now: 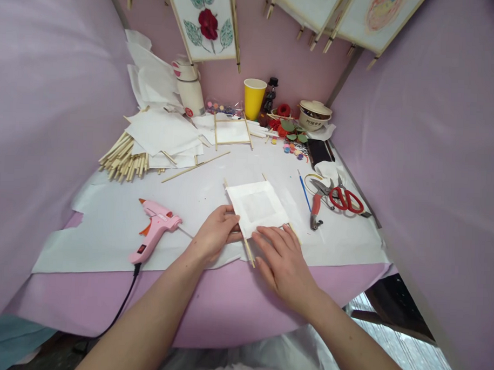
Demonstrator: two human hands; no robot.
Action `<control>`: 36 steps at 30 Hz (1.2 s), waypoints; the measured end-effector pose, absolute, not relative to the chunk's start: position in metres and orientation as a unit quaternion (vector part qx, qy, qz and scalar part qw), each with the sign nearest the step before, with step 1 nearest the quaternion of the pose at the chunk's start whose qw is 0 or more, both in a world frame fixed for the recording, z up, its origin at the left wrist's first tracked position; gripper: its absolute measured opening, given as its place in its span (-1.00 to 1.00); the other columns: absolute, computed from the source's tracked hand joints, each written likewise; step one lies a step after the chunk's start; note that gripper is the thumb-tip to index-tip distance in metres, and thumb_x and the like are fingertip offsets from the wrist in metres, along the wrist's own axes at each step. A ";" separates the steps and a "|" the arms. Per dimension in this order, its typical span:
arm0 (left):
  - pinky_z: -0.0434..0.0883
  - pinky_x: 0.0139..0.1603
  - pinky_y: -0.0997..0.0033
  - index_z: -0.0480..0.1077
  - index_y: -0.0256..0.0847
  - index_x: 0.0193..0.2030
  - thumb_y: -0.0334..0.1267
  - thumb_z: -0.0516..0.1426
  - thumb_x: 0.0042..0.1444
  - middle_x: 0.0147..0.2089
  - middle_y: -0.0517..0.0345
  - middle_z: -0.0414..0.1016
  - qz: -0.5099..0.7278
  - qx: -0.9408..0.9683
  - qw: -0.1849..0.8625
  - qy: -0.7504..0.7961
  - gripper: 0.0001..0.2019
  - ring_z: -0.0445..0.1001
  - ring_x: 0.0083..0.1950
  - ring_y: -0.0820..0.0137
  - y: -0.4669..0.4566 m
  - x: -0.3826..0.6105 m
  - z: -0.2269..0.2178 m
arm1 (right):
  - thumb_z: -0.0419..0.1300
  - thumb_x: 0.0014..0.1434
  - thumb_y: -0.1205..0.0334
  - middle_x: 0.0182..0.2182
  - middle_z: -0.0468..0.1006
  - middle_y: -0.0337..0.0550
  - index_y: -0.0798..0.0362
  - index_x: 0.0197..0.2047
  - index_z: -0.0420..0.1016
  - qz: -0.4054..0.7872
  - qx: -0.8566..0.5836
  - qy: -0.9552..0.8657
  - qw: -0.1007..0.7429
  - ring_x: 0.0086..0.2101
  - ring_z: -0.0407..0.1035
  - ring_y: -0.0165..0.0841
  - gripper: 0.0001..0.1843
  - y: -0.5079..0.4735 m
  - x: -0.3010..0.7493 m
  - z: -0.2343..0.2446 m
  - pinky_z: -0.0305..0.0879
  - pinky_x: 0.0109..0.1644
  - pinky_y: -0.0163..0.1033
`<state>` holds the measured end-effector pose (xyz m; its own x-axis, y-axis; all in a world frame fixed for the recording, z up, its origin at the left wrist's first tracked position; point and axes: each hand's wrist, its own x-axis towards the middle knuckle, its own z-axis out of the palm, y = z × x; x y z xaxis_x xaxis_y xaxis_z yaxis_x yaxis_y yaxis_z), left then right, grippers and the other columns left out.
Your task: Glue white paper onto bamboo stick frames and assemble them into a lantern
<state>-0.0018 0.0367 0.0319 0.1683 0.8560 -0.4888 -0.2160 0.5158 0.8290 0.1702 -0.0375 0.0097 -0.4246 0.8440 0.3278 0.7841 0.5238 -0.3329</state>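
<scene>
A small square frame of wooden sticks covered with white paper (257, 206) lies on the white sheet near the table's front edge. My left hand (215, 233) rests at its left side, fingers curled against the left stick and the paper edge. My right hand (282, 261) lies flat with fingers stretched out, pressing on the frame's near edge and the lower stick.
A pink glue gun (155, 229) with a black cord lies to the left. Red scissors (344, 198), pliers (317, 206) and a blue brush (304, 189) lie to the right. A pile of sticks (124, 160), loose papers, another frame (231, 131), a yellow cup (254, 98) and a bowl (314, 115) stand behind.
</scene>
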 end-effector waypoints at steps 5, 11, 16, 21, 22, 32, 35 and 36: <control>0.58 -0.10 0.20 0.28 -0.29 -0.07 -0.49 0.06 0.22 -0.23 -0.05 0.60 0.383 0.308 0.706 0.509 -0.84 0.62 -0.22 0.32 0.034 -0.002 0.031 | 0.02 0.33 0.25 0.14 0.41 0.00 0.09 0.24 0.31 0.082 -0.478 -0.848 0.214 0.11 0.24 -0.19 -0.57 -0.033 0.166 0.008 0.00 0.34 0.12; 0.57 -0.14 0.22 0.29 -0.29 -0.06 -0.47 0.06 0.22 -0.23 -0.06 0.60 0.382 0.316 0.708 0.502 -0.84 0.61 -0.26 0.33 0.034 -0.001 0.025 | 0.03 0.33 0.24 0.15 0.40 0.01 0.08 0.24 0.31 0.076 -0.481 -0.845 0.221 0.12 0.23 -0.18 -0.57 -0.027 0.162 0.004 0.01 0.34 0.13; 0.54 -0.21 0.33 0.35 -0.22 0.02 -0.35 0.11 0.20 -0.20 0.02 0.59 0.368 0.431 0.618 0.545 -0.75 0.60 -0.27 0.31 0.035 -0.007 0.017 | 0.01 0.35 0.23 0.20 0.34 0.02 0.11 0.28 0.26 0.091 -0.485 -0.845 0.205 0.16 0.18 -0.16 -0.54 -0.030 0.160 0.008 -0.05 0.36 0.13; 0.43 -0.26 0.41 0.39 -0.15 0.11 -0.26 0.14 0.16 -0.35 0.18 0.57 0.337 0.544 0.475 0.604 -0.65 0.57 -0.40 0.32 0.036 -0.014 0.015 | -0.01 0.34 0.28 0.20 0.35 0.03 0.12 0.26 0.27 0.060 -0.500 -0.837 0.215 0.18 0.17 -0.17 -0.56 -0.040 0.183 0.010 -0.07 0.35 0.14; 0.41 -0.26 0.41 0.38 -0.15 0.13 -0.26 0.14 0.16 -0.37 0.20 0.57 0.333 0.551 0.464 0.608 -0.63 0.56 -0.40 0.32 0.036 -0.014 0.016 | -0.01 0.34 0.29 0.18 0.37 0.03 0.12 0.24 0.29 0.048 -0.511 -0.831 0.216 0.16 0.18 -0.18 -0.57 -0.041 0.190 0.009 -0.07 0.35 0.14; 0.39 -0.11 0.26 0.22 -0.22 0.26 -0.23 0.04 0.23 -0.28 0.16 0.54 0.251 0.628 0.358 0.644 -0.55 0.54 -0.28 0.27 0.036 -0.012 0.020 | 0.00 0.37 0.19 0.20 0.39 -0.10 0.11 0.24 0.33 0.014 -0.574 -0.803 0.163 0.16 0.18 -0.13 -0.57 -0.030 0.211 0.000 -0.14 0.36 0.15; 0.41 0.00 0.10 0.24 -0.30 0.25 -0.24 0.04 0.23 -0.06 -0.06 0.51 0.265 0.677 0.201 0.656 -0.55 0.50 -0.04 0.13 0.033 -0.010 0.021 | -0.02 0.38 0.16 0.24 0.35 -0.07 0.13 0.27 0.30 0.011 -0.585 -0.795 0.161 0.21 0.15 -0.14 -0.54 -0.030 0.206 0.003 -0.13 0.38 0.12; 0.39 0.08 0.05 0.25 -0.34 0.23 -0.25 0.04 0.24 0.04 -0.14 0.47 0.280 0.701 0.136 0.642 -0.56 0.45 0.07 0.09 0.029 -0.007 0.020 | -0.03 0.38 0.15 0.25 0.33 -0.06 0.14 0.28 0.28 0.011 -0.583 -0.796 0.159 0.23 0.13 -0.15 -0.53 -0.030 0.204 0.004 -0.15 0.38 0.11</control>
